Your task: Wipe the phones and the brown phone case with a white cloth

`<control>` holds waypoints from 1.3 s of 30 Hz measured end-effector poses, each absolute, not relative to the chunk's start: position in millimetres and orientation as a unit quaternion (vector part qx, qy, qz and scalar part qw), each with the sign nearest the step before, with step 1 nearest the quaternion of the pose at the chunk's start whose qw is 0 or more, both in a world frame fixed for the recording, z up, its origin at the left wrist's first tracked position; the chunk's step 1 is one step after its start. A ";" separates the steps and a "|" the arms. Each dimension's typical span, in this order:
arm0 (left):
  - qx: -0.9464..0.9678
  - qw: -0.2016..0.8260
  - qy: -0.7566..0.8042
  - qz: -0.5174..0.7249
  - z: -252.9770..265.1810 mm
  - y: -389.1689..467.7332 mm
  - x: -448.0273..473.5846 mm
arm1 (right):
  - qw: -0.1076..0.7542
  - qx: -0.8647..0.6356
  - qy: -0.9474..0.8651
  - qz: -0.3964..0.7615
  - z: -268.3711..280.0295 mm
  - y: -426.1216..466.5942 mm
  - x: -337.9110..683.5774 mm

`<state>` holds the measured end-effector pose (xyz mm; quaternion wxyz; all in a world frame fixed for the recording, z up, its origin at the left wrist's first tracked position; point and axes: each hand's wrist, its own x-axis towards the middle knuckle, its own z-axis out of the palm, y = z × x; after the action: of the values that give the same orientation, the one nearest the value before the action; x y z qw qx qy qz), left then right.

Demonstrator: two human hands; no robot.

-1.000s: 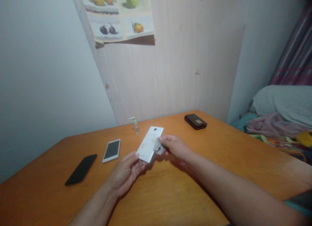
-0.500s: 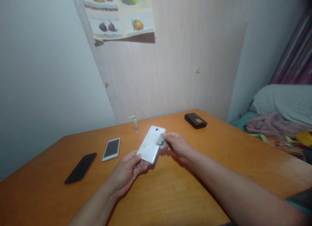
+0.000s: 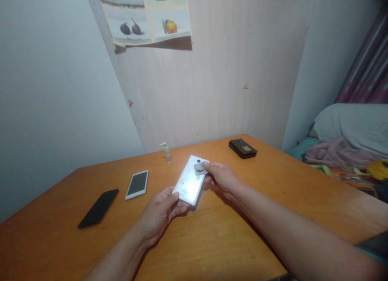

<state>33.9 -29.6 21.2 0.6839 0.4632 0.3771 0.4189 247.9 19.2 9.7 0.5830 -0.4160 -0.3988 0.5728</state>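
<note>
A white smartphone [image 3: 189, 184], its back with the camera lens turned up, is held tilted above the table. My left hand [image 3: 165, 204] grips its lower left corner, thumb on the back and fingers underneath. At the upper right edge is my right hand [image 3: 220, 176], closed with the thumb pressing a small greyish-white cloth [image 3: 200, 168] on the phone's back, just below the lens. The fingers of that hand are partly hidden behind the phone. Light glares off the middle of the back.
On the wooden table [image 3: 236, 232] lie a black phone [image 3: 98, 208] and a white phone [image 3: 137, 185] at the left. A small pump bottle [image 3: 167, 153] stands near the wall. Stacked dark brown phones or cases [image 3: 242, 147] lie at the back right. Bedding [image 3: 348, 135] is piled beyond the table's right.
The white phone has tilted so that its back now catches a bright glare. The cloth under my right thumb has shifted up, closer to the lens. The view has moved slightly.
</note>
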 end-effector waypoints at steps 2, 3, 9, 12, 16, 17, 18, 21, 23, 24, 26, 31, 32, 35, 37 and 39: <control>0.470 0.682 0.377 0.415 21.9 -31.3 35.8 | 0.607 -0.413 -0.383 0.561 10.3 21.2 252.3; 0.471 0.679 0.378 0.418 22.1 -31.5 36.1 | 0.599 -0.410 -0.388 0.568 9.1 18.8 249.7; 0.475 0.660 0.374 0.446 22.0 -29.4 33.9 | 0.471 -0.384 -0.487 0.627 0.2 -6.7 212.5; 0.501 0.655 0.373 0.426 22.2 -31.6 35.8 | 0.511 -0.385 -0.456 0.618 3.2 -0.2 219.2; 0.524 0.658 0.372 0.393 23.2 -35.4 39.1 | 0.580 -0.418 -0.388 0.581 9.4 19.5 246.6; 0.528 0.659 0.370 0.387 23.0 -35.5 39.0 | 0.592 -0.424 -0.380 0.570 10.4 22.8 251.6; 0.532 0.659 0.368 0.383 22.6 -35.0 38.4 | 0.601 -0.428 -0.377 0.560 11.0 24.9 255.0; 0.546 0.633 0.380 0.398 19.1 -30.9 34.3 | 0.604 -0.427 -0.376 0.558 11.5 25.0 255.8; 0.561 0.586 0.402 0.425 15.7 -27.4 31.1 | 0.597 -0.421 -0.374 0.571 11.6 21.6 251.6; 0.570 0.557 0.417 0.437 14.0 -26.0 29.9 | 0.594 -0.417 -0.373 0.579 11.7 19.5 249.3; 0.594 0.493 0.443 0.455 10.8 -24.1 28.5 | 0.589 -0.412 -0.372 0.587 12.4 15.5 245.2; 0.689 0.304 0.473 0.457 5.5 -21.6 27.8 | 0.575 -0.416 -0.371 0.599 11.1 11.8 240.5; 0.705 0.272 0.485 0.441 5.1 -20.7 27.1 | 0.567 -0.417 -0.372 0.605 9.5 12.4 240.3; 0.734 0.213 0.521 0.380 5.1 -17.2 23.3 | 0.547 -0.438 -0.414 0.581 2.6 17.5 242.0; 0.739 0.207 0.535 0.353 4.9 -14.9 20.1 | 0.552 -0.461 -0.455 0.525 -2.1 22.8 246.4; 0.733 0.209 0.548 0.345 3.5 -13.4 17.5 | 0.567 -0.487 -0.486 0.453 -6.0 28.4 253.3</control>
<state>17.5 -13.4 3.5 0.2091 0.7331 0.5476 0.3449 253.3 28.4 -6.0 0.5666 -0.4870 -0.4860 0.4534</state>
